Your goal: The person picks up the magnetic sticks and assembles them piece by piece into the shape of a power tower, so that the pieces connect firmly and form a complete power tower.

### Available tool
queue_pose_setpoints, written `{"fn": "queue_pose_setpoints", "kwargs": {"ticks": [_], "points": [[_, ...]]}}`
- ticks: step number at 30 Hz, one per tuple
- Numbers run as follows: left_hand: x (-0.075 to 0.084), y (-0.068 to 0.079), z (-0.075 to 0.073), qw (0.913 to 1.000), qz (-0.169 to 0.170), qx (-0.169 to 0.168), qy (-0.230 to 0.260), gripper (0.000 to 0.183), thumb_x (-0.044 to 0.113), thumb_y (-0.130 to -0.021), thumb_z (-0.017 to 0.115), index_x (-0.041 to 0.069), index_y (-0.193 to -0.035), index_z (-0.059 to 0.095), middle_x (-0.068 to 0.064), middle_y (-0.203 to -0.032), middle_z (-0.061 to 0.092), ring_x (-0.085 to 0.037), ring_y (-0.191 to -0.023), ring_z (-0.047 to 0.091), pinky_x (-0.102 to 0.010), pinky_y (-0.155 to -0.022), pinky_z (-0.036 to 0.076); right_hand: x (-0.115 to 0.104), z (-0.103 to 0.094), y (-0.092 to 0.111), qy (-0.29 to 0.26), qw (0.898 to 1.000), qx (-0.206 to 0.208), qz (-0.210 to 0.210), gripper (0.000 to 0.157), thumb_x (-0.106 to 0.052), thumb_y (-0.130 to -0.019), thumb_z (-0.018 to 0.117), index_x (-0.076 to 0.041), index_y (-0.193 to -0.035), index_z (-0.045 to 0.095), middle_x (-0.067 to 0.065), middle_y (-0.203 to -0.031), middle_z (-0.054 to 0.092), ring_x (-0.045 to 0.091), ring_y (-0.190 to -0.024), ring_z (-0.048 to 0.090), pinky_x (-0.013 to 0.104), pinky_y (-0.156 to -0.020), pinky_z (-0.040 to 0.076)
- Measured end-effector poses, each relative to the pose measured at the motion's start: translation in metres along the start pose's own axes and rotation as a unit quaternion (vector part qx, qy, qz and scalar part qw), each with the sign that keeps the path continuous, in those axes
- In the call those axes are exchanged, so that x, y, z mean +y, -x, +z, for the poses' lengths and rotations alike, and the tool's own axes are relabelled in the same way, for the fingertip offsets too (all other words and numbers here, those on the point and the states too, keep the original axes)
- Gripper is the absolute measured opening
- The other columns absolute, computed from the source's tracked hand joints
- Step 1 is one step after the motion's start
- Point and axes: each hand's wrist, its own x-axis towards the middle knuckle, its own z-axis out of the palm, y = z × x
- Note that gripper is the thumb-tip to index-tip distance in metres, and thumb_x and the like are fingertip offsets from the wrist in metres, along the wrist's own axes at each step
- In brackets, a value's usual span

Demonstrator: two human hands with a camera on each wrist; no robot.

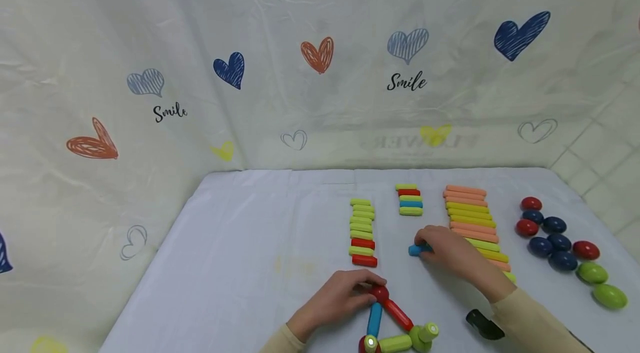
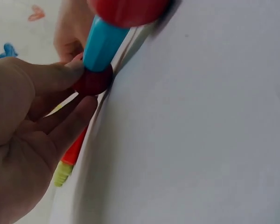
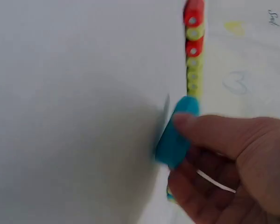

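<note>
My left hand (image 1: 340, 297) holds a red ball (image 1: 381, 293) at the far corner of a triangle of toy rods and balls. From that ball run a blue rod (image 1: 374, 319) and a red rod (image 1: 399, 314). A green rod (image 1: 395, 343) forms the near side, ending at a green ball (image 1: 420, 342). Short green rods (image 1: 429, 332) stand up at both near corners. In the left wrist view, thumb and fingers pinch the red ball (image 2: 94, 83). My right hand (image 1: 450, 253) pinches a loose short blue rod (image 3: 170, 144) by its sides, close above the table.
A column of short green and red rods (image 1: 362, 219) lies mid-table, with a smaller column (image 1: 410, 197) behind. Longer orange, yellow and green rods (image 1: 472, 214) line up right of it. Dark blue, red and green balls (image 1: 562, 261) lie far right. A black object (image 1: 484, 324) sits by the right sleeve.
</note>
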Motion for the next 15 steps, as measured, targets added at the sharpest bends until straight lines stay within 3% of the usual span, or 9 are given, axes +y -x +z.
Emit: {"fn": "queue_pose_setpoints", "kwargs": {"ticks": [2,4,8,11,15], "points": [[0.001,-0.001,0.002,0.9998,-0.006,0.008,0.019,0.033,0.008,-0.095,0.064,0.012,-0.128,0.061,0.007,-0.121,0.066,0.003,-0.106,0.060,-0.015,-0.088,0.048,-0.003,-0.001,0.002,-0.071,0.997,-0.023,-0.004,0.020,-0.017,-0.085,0.077,-0.012,-0.101,0.067,-0.007,-0.090,0.062,0.011,-0.080,0.055,0.027,-0.074,0.054],[0.001,-0.002,0.002,0.9993,-0.012,0.016,0.032,0.034,0.008,-0.094,0.065,0.010,-0.128,0.061,0.005,-0.121,0.066,0.002,-0.106,0.061,-0.014,-0.087,0.049,-0.008,-0.003,0.006,-0.161,0.986,-0.045,-0.023,0.025,-0.021,-0.089,0.073,-0.010,-0.111,0.066,-0.005,-0.099,0.065,0.010,-0.086,0.059,0.023,-0.078,0.053],[0.003,-0.001,-0.002,0.9968,-0.050,0.025,0.058,0.032,0.011,-0.092,0.069,0.009,-0.123,0.063,0.006,-0.116,0.067,0.002,-0.101,0.063,-0.015,-0.085,0.050,-0.020,-0.003,0.013,-0.314,0.943,-0.095,-0.054,0.035,-0.025,-0.095,0.065,-0.005,-0.124,0.061,0.010,-0.116,0.064,0.016,-0.100,0.062,0.020,-0.085,0.052],[0.003,0.001,-0.008,0.9941,-0.074,0.027,0.075,0.024,0.014,-0.092,0.069,0.011,-0.116,0.066,0.010,-0.108,0.068,0.002,-0.096,0.063,-0.016,-0.083,0.051,-0.029,0.000,0.015,-0.376,0.916,-0.117,-0.078,0.033,-0.020,-0.097,0.062,-0.002,-0.125,0.059,0.018,-0.119,0.063,0.021,-0.105,0.063,0.023,-0.087,0.053],[0.001,0.004,-0.017,0.9918,-0.092,-0.004,0.089,0.016,0.014,-0.094,0.067,0.011,-0.109,0.069,0.013,-0.098,0.068,0.002,-0.087,0.062,-0.017,-0.081,0.051,-0.034,0.008,0.015,-0.415,0.893,-0.143,-0.102,0.030,-0.014,-0.098,0.060,0.000,-0.125,0.058,0.016,-0.117,0.065,0.025,-0.105,0.064,0.026,-0.089,0.053]]}}
